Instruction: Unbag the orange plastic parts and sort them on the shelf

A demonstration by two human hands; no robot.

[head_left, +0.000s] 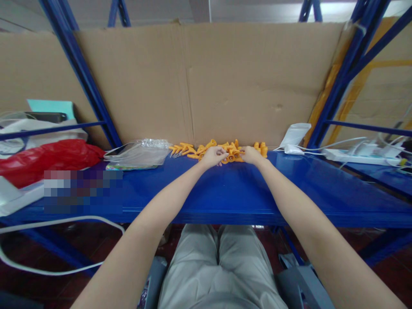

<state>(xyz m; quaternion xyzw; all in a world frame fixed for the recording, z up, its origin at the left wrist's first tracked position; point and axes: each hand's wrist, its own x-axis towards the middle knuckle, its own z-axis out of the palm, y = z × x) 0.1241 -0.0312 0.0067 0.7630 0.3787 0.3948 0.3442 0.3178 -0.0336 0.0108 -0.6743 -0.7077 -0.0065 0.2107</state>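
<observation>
My left hand (pixel 213 157) is at the front of a pile of small orange plastic pieces (pixel 231 159), fingers curled in a pinch. A small pale bit shows at its fingertips, too small to name. Just to the right, my right hand (pixel 252 155) has its fingers closed against the same pile; what they hold is hidden. Several of the orange pieces have round, hollow, flared ends. Left of my hands lie slim orange pieces (pixel 182 148) with small metal chains or rings (pixel 176 155). More orange pieces (pixel 261 148) are grouped beyond my right hand.
A cardboard sheet (pixel 251 86) stands behind the blue table (pixel 222 193). Clear plastic bags (pixel 141 154) and a red bag (pixel 54 161) lie to the left. On the right are a white packet (pixel 294 137) and a power strip (pixel 360 157) with cables. Blue posts (pixel 86 77) frame both sides.
</observation>
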